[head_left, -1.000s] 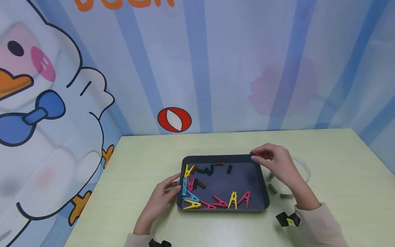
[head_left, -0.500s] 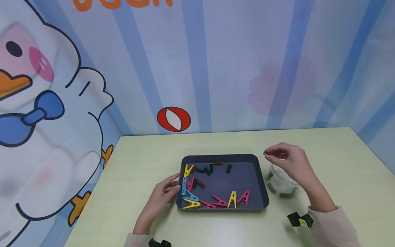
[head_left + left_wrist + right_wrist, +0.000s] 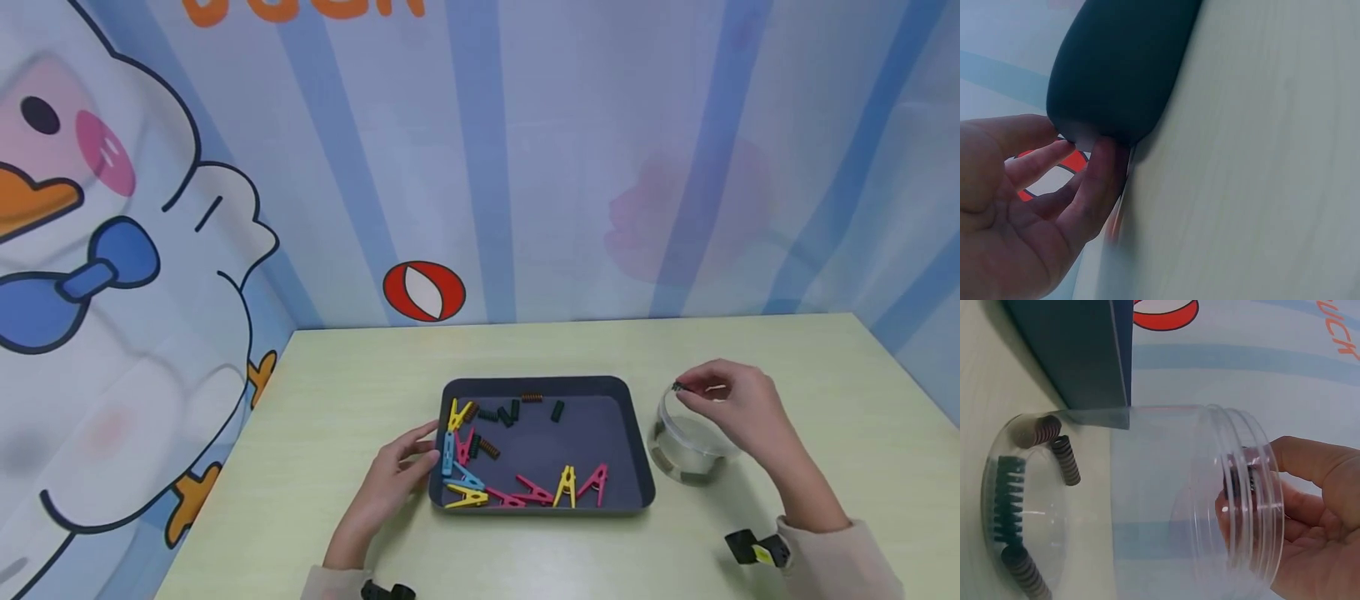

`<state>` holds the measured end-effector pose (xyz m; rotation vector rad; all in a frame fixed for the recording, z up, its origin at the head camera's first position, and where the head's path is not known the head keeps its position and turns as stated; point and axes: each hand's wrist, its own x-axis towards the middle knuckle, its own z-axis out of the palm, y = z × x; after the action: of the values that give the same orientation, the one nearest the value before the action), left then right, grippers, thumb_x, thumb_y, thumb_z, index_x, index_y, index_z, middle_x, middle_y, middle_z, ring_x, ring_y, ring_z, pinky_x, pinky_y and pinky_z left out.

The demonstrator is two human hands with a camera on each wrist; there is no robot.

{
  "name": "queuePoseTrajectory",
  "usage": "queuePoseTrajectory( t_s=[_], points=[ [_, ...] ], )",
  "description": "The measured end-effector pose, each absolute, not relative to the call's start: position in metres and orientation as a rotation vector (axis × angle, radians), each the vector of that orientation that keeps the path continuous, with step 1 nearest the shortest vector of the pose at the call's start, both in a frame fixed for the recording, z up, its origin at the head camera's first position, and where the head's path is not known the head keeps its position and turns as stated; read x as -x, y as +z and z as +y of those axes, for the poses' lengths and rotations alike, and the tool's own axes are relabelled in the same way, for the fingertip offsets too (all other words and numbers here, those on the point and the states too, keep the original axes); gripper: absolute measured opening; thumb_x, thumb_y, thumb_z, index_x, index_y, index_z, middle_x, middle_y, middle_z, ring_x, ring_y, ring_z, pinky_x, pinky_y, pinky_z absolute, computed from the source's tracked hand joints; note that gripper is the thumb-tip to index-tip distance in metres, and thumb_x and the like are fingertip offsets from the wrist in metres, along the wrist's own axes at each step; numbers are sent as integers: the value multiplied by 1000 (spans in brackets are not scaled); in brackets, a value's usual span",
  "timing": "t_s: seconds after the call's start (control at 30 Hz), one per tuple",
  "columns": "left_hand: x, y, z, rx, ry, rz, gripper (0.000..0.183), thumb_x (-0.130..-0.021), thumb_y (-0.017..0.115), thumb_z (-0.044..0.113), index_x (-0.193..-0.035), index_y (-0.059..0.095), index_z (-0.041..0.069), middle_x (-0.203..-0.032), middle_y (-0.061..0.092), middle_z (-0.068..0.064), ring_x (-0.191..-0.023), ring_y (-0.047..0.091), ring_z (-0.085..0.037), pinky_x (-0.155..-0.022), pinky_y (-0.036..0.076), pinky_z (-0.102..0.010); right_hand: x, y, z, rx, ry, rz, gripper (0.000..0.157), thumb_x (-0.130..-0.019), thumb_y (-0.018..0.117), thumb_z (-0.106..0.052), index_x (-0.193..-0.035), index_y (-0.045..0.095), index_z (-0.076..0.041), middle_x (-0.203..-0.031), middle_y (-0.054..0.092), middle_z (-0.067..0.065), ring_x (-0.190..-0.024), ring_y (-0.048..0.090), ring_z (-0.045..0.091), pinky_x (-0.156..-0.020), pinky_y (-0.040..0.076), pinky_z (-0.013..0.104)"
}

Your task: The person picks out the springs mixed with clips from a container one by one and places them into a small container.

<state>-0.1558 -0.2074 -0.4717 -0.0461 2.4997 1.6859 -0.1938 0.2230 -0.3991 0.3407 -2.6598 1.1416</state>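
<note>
My right hand (image 3: 738, 408) pinches a small dark spring (image 3: 678, 387) at the mouth of a clear plastic jar (image 3: 686, 433). In the right wrist view, the fingertips and spring (image 3: 1241, 481) show through the threaded rim, and several dark green and brown springs (image 3: 1009, 500) lie at the jar's bottom. My left hand (image 3: 397, 467) holds the left side of a dark grey tray (image 3: 543, 510); in the left wrist view its fingers bend against the tray's outer wall (image 3: 1116, 69). Inside the tray lie several green and brown springs (image 3: 558, 410) and several yellow, pink and blue clothespins (image 3: 566, 485).
Both tray and jar stand on a pale table (image 3: 360, 367), the jar close by the tray's right side. Behind the table rises a blue printed backdrop (image 3: 555, 167). Each wrist carries a small black camera (image 3: 757, 550).
My right hand has carried the spring from above the tray's far right corner rightward to the jar's mouth. My left hand and the tray stay in place.
</note>
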Motion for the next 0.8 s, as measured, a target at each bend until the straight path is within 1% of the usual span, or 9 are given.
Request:
queuePoseTrajectory(
  t_s=[0.13, 0.23, 0.5, 0.8],
  points=[
    [155, -472, -207, 53, 1690, 2500, 45, -101, 60, 15, -145, 53, 15, -129, 61, -16, -109, 63, -30, -82, 58, -37, 194, -402, 225, -322, 1114, -2700, 15, -86, 75, -3, -100, 73, 2, -92, 70, 12, -81, 67, 23, -67, 52, 18],
    [155, -472, -207, 47, 1693, 2502, 45, -101, 60, 14, -145, 53, 14, -128, 61, -16, -109, 63, -29, -82, 58, -37, 193, -403, 226, -307, 1098, -2732, 15, -86, 75, -3, -100, 73, 3, -91, 70, 11, -82, 67, 27, -67, 53, 21],
    [155, -472, -208, 41, 1700, 2494, 45, -101, 60, 15, -145, 53, 14, -128, 61, -16, -109, 63, -29, -83, 58, -38, 195, -408, 226, -301, 1051, -2782, 15, -85, 76, -2, -98, 72, 4, -87, 70, 10, -78, 66, 25, -65, 52, 26],
    [155, -471, -208, 34, 1691, 2489, 46, -101, 59, 16, -146, 52, 14, -129, 61, -17, -110, 63, -31, -84, 58, -38, 196, -406, 222, -291, 1027, -2792, 17, -86, 74, -1, -100, 71, 7, -84, 70, 9, -75, 65, 24, -63, 51, 27]
  ],
)
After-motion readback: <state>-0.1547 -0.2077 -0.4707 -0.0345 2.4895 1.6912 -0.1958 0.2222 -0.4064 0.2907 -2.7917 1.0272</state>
